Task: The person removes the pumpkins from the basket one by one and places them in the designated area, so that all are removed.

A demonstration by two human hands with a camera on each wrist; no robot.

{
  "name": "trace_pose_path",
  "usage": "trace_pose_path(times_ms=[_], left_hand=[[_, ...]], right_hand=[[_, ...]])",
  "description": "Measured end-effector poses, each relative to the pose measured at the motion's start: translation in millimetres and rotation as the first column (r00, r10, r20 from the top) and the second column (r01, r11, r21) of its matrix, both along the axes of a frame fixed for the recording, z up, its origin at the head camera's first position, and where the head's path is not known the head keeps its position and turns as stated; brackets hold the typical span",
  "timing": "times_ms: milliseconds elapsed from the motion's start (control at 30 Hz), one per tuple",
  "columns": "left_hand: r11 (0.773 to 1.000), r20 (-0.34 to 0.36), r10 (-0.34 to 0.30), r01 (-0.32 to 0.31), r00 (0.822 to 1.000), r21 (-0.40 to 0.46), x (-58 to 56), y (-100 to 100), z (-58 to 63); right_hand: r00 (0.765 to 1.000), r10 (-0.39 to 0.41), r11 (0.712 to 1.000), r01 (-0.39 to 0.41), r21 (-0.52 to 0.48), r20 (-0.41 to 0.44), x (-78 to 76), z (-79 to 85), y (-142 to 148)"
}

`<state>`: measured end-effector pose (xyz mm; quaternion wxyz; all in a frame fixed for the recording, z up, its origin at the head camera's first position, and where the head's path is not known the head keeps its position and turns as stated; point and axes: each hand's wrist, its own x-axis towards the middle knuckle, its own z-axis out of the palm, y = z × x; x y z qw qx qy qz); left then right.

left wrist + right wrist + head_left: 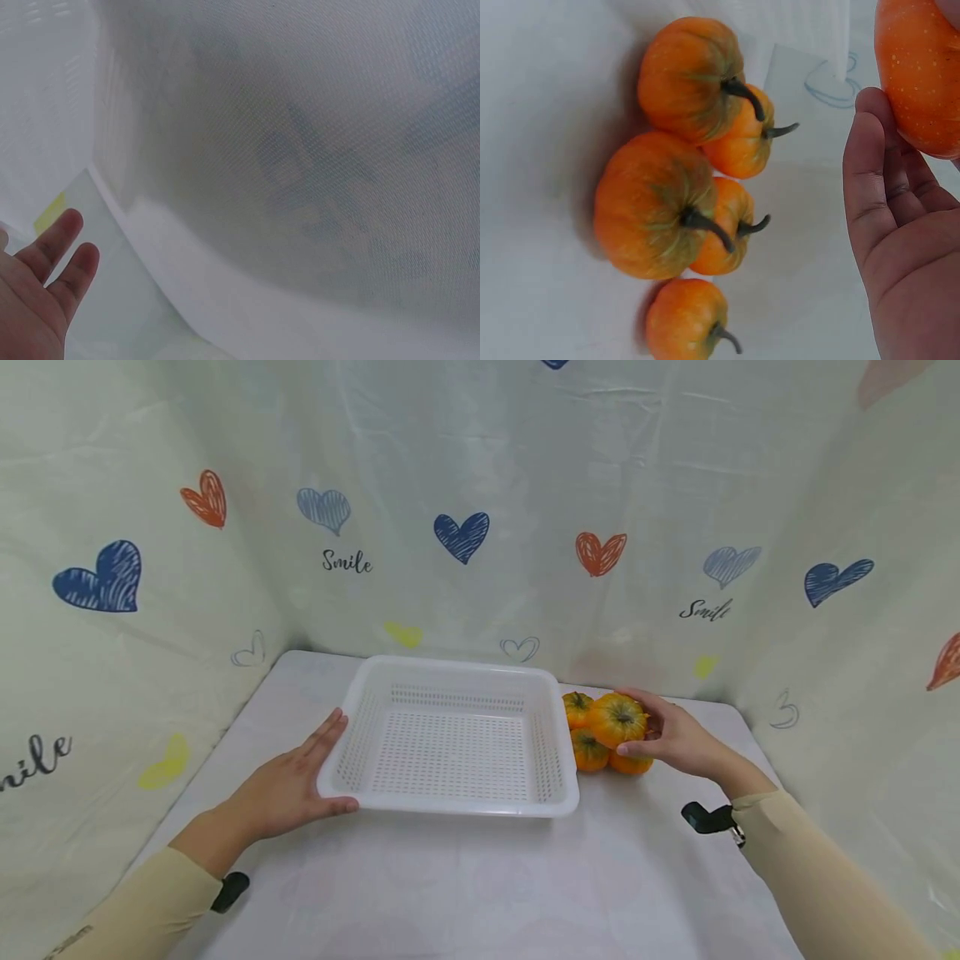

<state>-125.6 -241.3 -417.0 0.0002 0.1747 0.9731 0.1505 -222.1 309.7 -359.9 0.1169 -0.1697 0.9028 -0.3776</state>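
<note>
In the head view a white plastic basket (453, 806) with perforated sides and bottom stands on the table, with nothing inside it. At its left front corner rests my left hand (288, 781), fingers straight and thumb along the front rim; two of its fingers show in the left wrist view. My right hand (682, 739) holds a small orange pumpkin (617, 720) between thumb and fingers, seen partly in the right wrist view. Below it, several other orange pumpkins (656, 206) with dark curved stems sit close together, beside the basket's right side.
A white cloth covers the table (480, 885). Behind and at both sides hangs a pale curtain (525, 468) printed with hearts and words. Dark wrist-camera mounts stick out from both sleeves.
</note>
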Motion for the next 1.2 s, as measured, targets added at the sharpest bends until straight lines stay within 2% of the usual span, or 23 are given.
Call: trace_pose_path(times_ms=[600, 800, 1200], left_hand=[[1.000, 0.019, 0.012, -0.012, 1.000, -0.004, 0.8, 4, 2.6], [1.000, 0.026, 0.016, -0.016, 1.000, -0.011, 1.2, 5, 2.0], [1.000, 0.015, 0.011, -0.011, 1.000, 0.000, 2.9, 5, 1.3]], right_hand=[[0.995, -0.099, 0.995, 0.099, 0.013, -0.003, 13.6, -23.3, 47], [0.988, -0.153, 0.987, 0.153, 0.044, 0.006, 15.1, -30.5, 61], [0.969, -0.231, 0.972, 0.226, 0.058, 0.084, 14.9, -47.5, 84]])
